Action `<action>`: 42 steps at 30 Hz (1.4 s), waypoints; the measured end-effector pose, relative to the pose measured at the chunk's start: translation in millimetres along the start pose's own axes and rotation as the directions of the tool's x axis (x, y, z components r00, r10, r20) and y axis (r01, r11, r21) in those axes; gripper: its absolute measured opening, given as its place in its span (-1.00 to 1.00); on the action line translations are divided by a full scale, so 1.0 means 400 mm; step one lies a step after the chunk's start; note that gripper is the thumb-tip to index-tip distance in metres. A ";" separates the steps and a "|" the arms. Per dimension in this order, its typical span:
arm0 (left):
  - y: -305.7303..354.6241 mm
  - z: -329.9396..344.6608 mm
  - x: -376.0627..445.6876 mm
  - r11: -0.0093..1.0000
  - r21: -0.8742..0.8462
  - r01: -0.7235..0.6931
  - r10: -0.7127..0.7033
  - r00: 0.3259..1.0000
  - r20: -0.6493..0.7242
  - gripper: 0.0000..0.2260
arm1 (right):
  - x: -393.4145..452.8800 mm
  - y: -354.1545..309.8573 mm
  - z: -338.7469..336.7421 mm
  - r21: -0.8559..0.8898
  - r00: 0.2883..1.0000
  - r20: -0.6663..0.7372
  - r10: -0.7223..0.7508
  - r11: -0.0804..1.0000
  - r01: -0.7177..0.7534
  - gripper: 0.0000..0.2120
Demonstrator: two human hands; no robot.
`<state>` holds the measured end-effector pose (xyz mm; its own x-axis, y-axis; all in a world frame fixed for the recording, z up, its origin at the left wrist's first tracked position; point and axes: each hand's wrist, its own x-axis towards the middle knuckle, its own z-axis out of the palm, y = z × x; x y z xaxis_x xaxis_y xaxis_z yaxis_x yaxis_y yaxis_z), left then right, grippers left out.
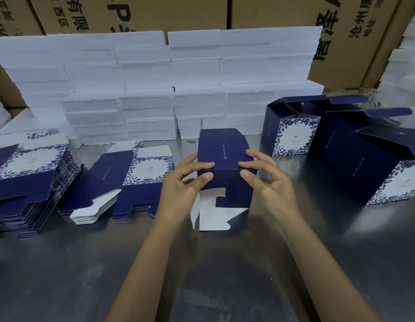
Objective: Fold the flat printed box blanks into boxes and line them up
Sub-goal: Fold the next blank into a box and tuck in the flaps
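Between the two hands, at the middle of the steel table (225,263), stood the half-opened box blank (222,159), navy with fine white lettering, its white-backed bottom flaps hanging loose toward the near side. The left hand (183,182) and right hand (269,180) each pinched an upper corner, fingers clamped on the card. Uneven pressure could probably have skewed the fold or creased a panel. Folded boxes (341,145) stood to the right, flat stacks (32,180) to the left, white foam blocks (155,89) behind.
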<state>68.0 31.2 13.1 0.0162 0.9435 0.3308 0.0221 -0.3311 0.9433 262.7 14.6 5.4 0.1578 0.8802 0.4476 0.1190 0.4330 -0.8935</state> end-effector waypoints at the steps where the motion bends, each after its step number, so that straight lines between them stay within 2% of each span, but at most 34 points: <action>1: 0.000 0.005 0.000 1.000 0.014 -0.002 0.002 1.000 -0.014 -0.70 | 0.000 0.004 0.001 0.004 1.000 -0.002 0.009 1.000 -0.009 -0.83; 3: 0.005 0.012 -0.003 1.000 -0.001 -0.007 0.007 0.999 -0.048 -0.70 | -0.004 0.009 0.003 0.109 0.997 -0.010 0.075 0.991 -0.073 -0.79; 5: 0.007 0.009 -0.006 0.999 -0.046 -0.010 0.003 0.991 -0.137 -0.68 | -0.009 0.018 -0.005 0.236 0.984 -0.029 0.178 0.958 -0.166 -0.64; 7: 0.005 0.001 -0.004 0.993 -0.115 0.005 -0.031 0.973 -0.229 -0.70 | -0.008 0.034 -0.014 0.269 0.962 -0.070 0.263 0.934 -0.236 -0.59; 9: 0.002 -0.004 -0.002 0.976 -0.213 0.051 -0.111 0.953 -0.281 -0.69 | -0.004 0.052 -0.015 0.226 0.941 -0.089 0.327 0.926 -0.301 -0.65; 11: -0.004 0.001 0.001 0.959 -0.264 0.108 -0.181 0.946 -0.270 -0.65 | -0.004 0.053 -0.004 0.184 0.936 -0.020 0.351 0.922 -0.342 -0.65; 14: -0.024 0.027 -0.002 0.939 -0.261 0.223 -0.268 0.951 -0.152 -0.61 | -0.011 0.025 0.014 0.161 0.961 0.108 0.256 0.949 -0.271 -0.59; 17: -0.030 0.044 -0.010 0.900 -0.167 0.402 -0.410 0.912 -0.013 -0.68 | -0.014 -0.002 0.015 0.122 0.981 0.095 0.167 0.976 -0.178 -0.53; 19: -0.026 0.047 -0.016 0.849 -0.051 0.525 -0.517 0.848 0.119 -0.78 | -0.014 -0.015 0.007 -0.018 0.993 0.059 0.098 0.995 -0.098 -0.52; 20: -0.022 0.045 -0.021 0.815 0.048 0.577 -0.574 0.795 0.197 -0.84 | -0.013 -0.019 0.002 -0.080 0.996 0.058 0.072 0.995 -0.067 -0.54; 22: -0.010 0.035 -0.031 0.734 0.273 0.622 -0.679 0.661 0.319 -0.85 | -0.013 -0.023 -0.003 -0.166 0.995 0.088 0.044 0.986 -0.029 -0.55; 23: -0.006 0.025 -0.031 0.703 0.371 0.607 -0.710 0.622 0.329 -0.83 | -0.013 -0.024 -0.003 -0.196 0.993 0.108 0.038 0.981 -0.017 -0.54; 24: 0.000 0.014 -0.028 0.690 0.438 0.576 -0.715 0.637 0.288 -0.81 | -0.014 -0.024 -0.001 -0.220 0.992 0.122 0.037 0.975 -0.009 -0.54; 25: 0.003 0.004 -0.024 0.703 0.468 0.535 -0.672 0.716 0.190 -0.79 | -0.013 -0.022 0.001 -0.243 0.991 0.127 0.038 0.970 -0.006 -0.55; 26: 0.005 -0.006 -0.020 0.738 0.467 0.487 -0.565 0.824 0.034 -0.77 | -0.011 -0.022 0.004 -0.263 0.991 0.125 0.041 0.965 -0.007 -0.56; 27: 0.006 -0.018 -0.018 0.793 0.448 0.413 -0.384 0.910 -0.158 -0.77 | -0.009 -0.023 0.008 -0.281 0.991 0.124 0.045 0.960 -0.009 -0.57; 28: 0.010 -0.027 -0.018 0.858 0.414 0.303 -0.174 0.931 -0.321 -0.79 | -0.005 -0.026 0.013 -0.294 0.991 0.127 0.047 0.956 -0.007 -0.58; 29: 0.016 -0.032 -0.018 0.916 0.364 0.166 -0.005 0.914 -0.405 -0.83 | 0.000 -0.032 0.019 -0.305 0.990 0.134 0.046 0.952 -0.003 -0.59; 30: 0.025 -0.031 -0.020 0.949 0.312 0.050 0.083 0.914 -0.398 -0.89 | 0.009 -0.038 0.024 -0.313 0.988 0.148 0.048 0.950 0.001 -0.60; 31: 0.027 -0.025 -0.022 0.959 0.282 -0.030 0.123 0.939 -0.320 -0.90 | 0.019 -0.046 0.029 -0.320 0.984 0.168 0.057 0.947 0.000 -0.61; 33: 0.008 -0.009 -0.024 0.946 0.300 -0.118 0.159 0.980 -0.115 -0.76 | 0.044 -0.065 0.038 -0.328 0.970 0.225 0.096 0.945 -0.017 -0.63; 34: -0.003 -0.002 -0.024 0.933 0.325 -0.156 0.184 0.981 -0.059 -0.74 | 0.055 -0.071 0.042 -0.324 0.959 0.257 0.118 0.946 -0.030 -0.65; 37: -0.019 0.006 -0.020 0.932 0.301 -0.200 0.237 0.967 -0.092 -0.78 | 0.060 -0.067 0.059 -0.250 0.956 0.260 0.139 0.966 -0.072 -0.75; 40: -0.023 0.008 -0.010 0.968 0.174 -0.178 0.201 0.972 -0.124 -0.85 | 0.033 -0.041 0.080 -0.081 0.985 0.133 0.109 0.992 -0.098 -0.80; 42: -0.019 0.016 -0.010 0.970 0.176 -0.169 0.194 0.971 -0.137 -0.84 | 0.023 -0.025 0.090 -0.031 0.994 0.079 0.078 0.997 -0.076 -0.79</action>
<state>74.0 29.8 4.5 -0.1165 0.8533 0.5083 0.1944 -0.4823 0.8542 227.7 25.3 17.3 0.0883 0.9240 0.3720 0.1368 0.3586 -0.9234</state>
